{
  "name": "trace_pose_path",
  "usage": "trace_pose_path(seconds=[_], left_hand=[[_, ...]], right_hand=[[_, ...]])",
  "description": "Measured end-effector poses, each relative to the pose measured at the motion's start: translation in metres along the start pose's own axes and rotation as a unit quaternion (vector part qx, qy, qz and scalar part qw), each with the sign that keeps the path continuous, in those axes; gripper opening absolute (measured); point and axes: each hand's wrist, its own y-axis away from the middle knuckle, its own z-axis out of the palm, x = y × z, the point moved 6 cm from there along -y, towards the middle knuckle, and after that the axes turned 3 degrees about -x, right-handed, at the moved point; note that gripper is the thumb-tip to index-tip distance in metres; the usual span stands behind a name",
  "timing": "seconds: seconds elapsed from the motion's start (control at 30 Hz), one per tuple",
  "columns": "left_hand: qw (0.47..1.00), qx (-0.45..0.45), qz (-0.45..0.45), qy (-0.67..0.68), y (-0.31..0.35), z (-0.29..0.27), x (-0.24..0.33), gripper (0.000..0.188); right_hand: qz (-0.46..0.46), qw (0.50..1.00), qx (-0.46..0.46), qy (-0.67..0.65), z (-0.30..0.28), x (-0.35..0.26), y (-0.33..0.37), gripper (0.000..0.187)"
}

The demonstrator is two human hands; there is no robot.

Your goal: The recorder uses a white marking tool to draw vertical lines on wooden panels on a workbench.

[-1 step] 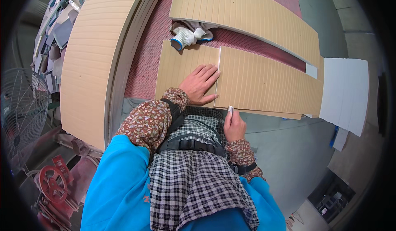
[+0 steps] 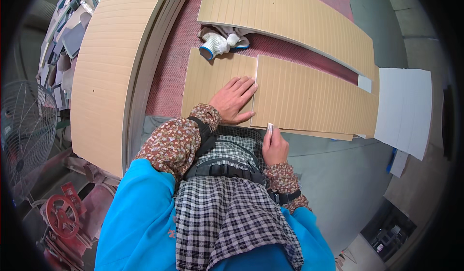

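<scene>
My left hand (image 2: 235, 100) lies flat with its fingers stretched out on a tan, striped board (image 2: 212, 75). Its fingertips and thumb reach the left end of a second tan board (image 2: 314, 94), which rests on top of the first. Close to the near edge of that upper board, my right hand (image 2: 275, 148) is closed around a small, pale, flat piece (image 2: 270, 126). Most of this piece is hidden by the fingers, so its kind cannot be made out. The piece's tip is at the board's edge; whether it touches is unclear.
White work gloves (image 2: 217, 44) with blue cuffs lie beyond my left hand. Another long tan board (image 2: 285, 17) lies farther back on the red mesh surface (image 2: 166, 77). A tall stack of boards (image 2: 104, 77) stands at left, near a fan (image 2: 24, 135). A white sheet (image 2: 406, 106) is at right.
</scene>
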Motion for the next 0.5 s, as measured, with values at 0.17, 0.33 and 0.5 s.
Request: trace_pose_path(seconds=[0.17,0.33,0.5], left_hand=[[1.000,-0.007,-0.006,-0.009,-0.002,0.000,-0.002,0.074],[1.000,-0.009,-0.008,-0.011,-0.002,-0.001,-0.002,0.073],[1.000,-0.009,-0.010,-0.007,-0.002,-0.002,-0.004,0.072]], right_hand=[[0.005,0.998,-0.033,0.049,0.010,0.003,-0.066,0.014],[-0.018,0.998,0.003,0.060,0.007,-0.008,-0.150,0.016],[-0.014,0.996,0.021,0.084,0.011,-0.011,-0.220,0.019]])
